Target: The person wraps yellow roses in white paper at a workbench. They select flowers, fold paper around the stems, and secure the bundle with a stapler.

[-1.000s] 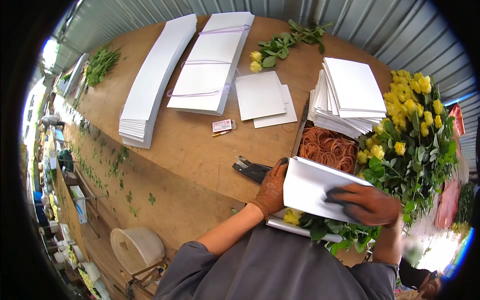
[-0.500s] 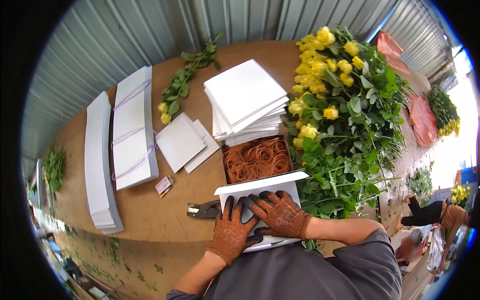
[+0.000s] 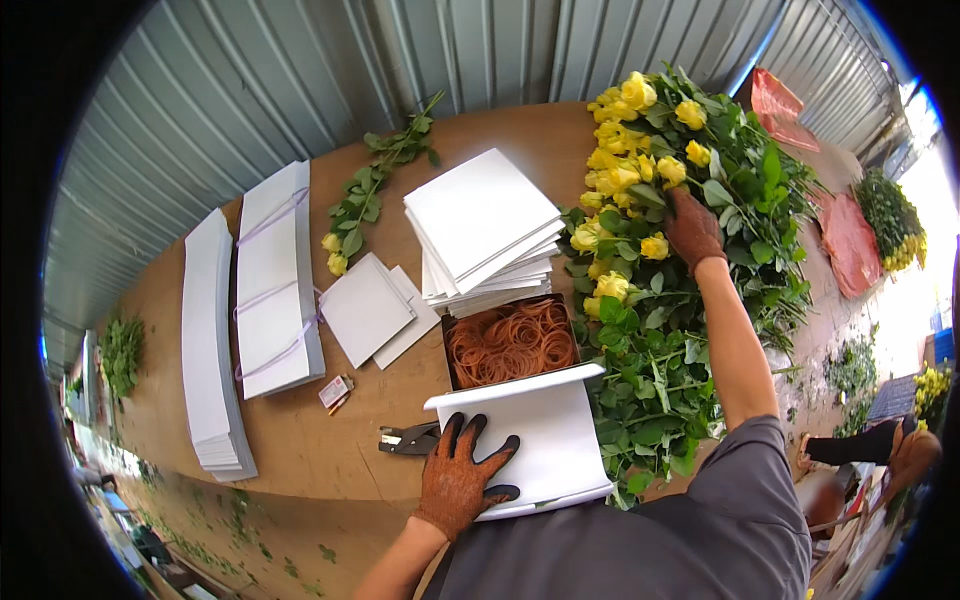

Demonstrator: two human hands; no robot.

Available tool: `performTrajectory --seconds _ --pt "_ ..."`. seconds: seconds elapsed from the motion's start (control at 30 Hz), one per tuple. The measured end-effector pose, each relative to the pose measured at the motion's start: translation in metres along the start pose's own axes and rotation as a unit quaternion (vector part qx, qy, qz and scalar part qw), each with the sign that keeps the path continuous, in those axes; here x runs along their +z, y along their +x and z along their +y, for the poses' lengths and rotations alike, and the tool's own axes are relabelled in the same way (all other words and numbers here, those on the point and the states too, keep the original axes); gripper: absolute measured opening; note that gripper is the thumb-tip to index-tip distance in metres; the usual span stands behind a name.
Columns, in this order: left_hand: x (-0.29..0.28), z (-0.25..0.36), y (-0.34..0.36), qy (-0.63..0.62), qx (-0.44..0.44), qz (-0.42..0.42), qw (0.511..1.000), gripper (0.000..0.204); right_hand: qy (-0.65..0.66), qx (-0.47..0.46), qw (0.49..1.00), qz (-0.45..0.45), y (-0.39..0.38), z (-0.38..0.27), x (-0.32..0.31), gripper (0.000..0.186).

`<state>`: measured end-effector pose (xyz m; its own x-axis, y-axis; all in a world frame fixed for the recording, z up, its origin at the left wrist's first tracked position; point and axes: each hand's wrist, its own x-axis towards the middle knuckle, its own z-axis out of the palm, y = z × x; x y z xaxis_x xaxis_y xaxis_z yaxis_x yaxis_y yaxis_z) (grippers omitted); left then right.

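A shallow open box of orange-brown rubber bands sits mid-table, between the tall stack of white square sheets behind it and the folded white sheet in front. A small flat white-and-red packet lies on the wood beside the banded white stacks. No signs or screens show.

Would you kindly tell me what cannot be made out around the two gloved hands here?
- Head view: whether the right hand actually grips a stem; its fingers are sunk among the yellow roses and leaves.
- What lies beneath the white folded sheet; the sheet and the left hand cover it.
- The pliers-like tool: its far end is hidden behind the left hand.
- The box of rubber bands: its near edge is covered by the sheet.
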<state>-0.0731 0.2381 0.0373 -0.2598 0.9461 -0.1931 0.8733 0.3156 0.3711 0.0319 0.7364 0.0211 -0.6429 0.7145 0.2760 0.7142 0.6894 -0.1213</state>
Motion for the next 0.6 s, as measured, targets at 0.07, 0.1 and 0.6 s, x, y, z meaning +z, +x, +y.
performTrajectory --seconds 0.07,0.1,0.6 --pt "-0.001 -0.001 -0.001 -0.007 -0.004 0.011 1.000 0.073 0.084 -0.025 0.996 0.034 -0.016 -0.017 -0.021 0.034" --pt "0.001 -0.001 0.000 -0.012 0.002 0.015 1.000 0.073 0.101 -0.058 0.989 0.090 -0.024 -0.004 -0.019 0.035" --pt "0.008 -0.011 -0.001 -0.032 0.002 0.018 0.999 0.070 0.261 -0.305 0.908 -0.120 -0.165 -0.149 -0.173 0.049"
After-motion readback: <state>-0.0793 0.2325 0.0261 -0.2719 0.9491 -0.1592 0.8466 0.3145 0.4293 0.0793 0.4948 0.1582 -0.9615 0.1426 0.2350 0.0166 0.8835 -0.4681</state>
